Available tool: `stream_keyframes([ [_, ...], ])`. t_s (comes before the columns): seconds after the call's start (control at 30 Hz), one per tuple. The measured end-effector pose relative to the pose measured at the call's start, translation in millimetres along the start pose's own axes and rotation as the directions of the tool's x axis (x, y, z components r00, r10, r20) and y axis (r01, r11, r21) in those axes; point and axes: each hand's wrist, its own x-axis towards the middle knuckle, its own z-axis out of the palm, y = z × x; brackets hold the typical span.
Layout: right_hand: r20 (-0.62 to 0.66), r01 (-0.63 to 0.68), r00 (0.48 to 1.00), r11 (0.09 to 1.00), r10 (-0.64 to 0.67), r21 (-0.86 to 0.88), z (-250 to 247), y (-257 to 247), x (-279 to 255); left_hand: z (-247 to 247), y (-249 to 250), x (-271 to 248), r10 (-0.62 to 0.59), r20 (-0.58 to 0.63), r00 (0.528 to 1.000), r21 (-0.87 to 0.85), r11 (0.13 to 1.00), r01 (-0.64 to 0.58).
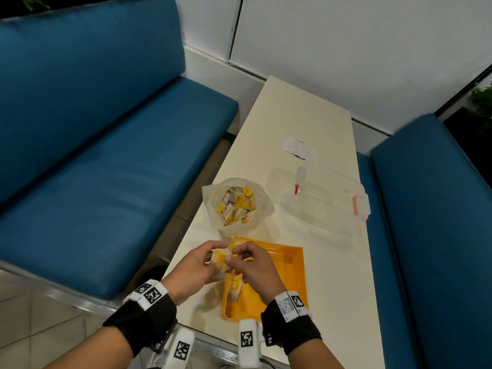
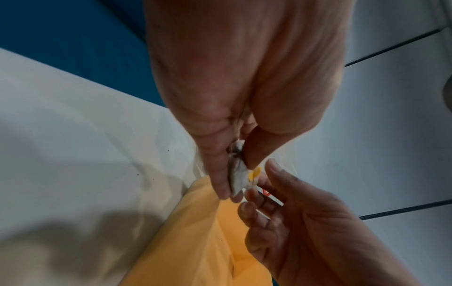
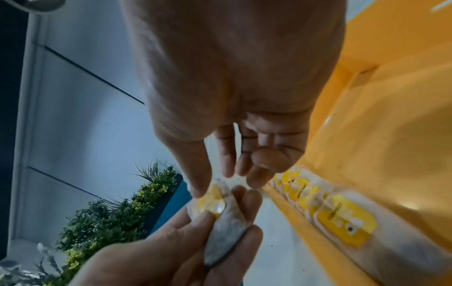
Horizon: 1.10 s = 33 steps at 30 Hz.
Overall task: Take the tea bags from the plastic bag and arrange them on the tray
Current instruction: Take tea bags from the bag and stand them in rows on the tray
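Observation:
My left hand (image 1: 214, 258) holds a small bunch of white tea bags (image 1: 220, 255) with yellow tags just above the near-left part of the orange tray (image 1: 288, 265). In the left wrist view its thumb and fingers pinch a tea bag (image 2: 238, 177). My right hand (image 1: 235, 258) meets it from the right, thumb on the yellow tag (image 3: 210, 200), fingers curled round that bag. Several tea bags (image 3: 342, 218) lie in a row along the tray's left wall (image 1: 233, 286). Behind the tray stands the open clear plastic bag (image 1: 262, 209), with many tea bags (image 1: 238, 205) inside.
A clear plastic box (image 1: 324, 193) with pink clasps sits to the right of the bag on the cream table (image 1: 306, 115). A small white wrapper (image 1: 299, 149) lies farther back. Blue benches (image 1: 106, 129) flank the table on both sides.

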Motion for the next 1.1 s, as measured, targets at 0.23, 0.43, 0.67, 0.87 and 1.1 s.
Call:
stream_keyframes([
  [0.23,0.003,-0.023,1.0,0.999,0.023,0.032,5,-2,0,0,-6,5,0.073,-0.091,0.993,-0.024,0.997,-0.076],
  [0.43,-0.027,0.009,1.0,0.998,-0.007,0.067,0,-3,-1,-4,-8,8,0.071,-0.071,0.995,0.034,0.997,-0.069],
  [0.67,0.013,-0.029,1.0,0.992,0.027,0.119,-7,-4,0,-4,-8,12,0.104,-0.042,0.994,0.046,0.994,-0.102],
  [0.87,0.018,-0.047,0.999,0.983,0.045,0.178,-16,-8,-1,-2,-5,15,0.056,-0.058,0.997,-0.001,0.998,-0.056],
  [1.1,-0.083,-0.047,0.996,0.998,0.044,-0.038,-50,-4,4,-7,-12,22,-0.12,-0.151,0.981,0.044,0.991,0.128],
])
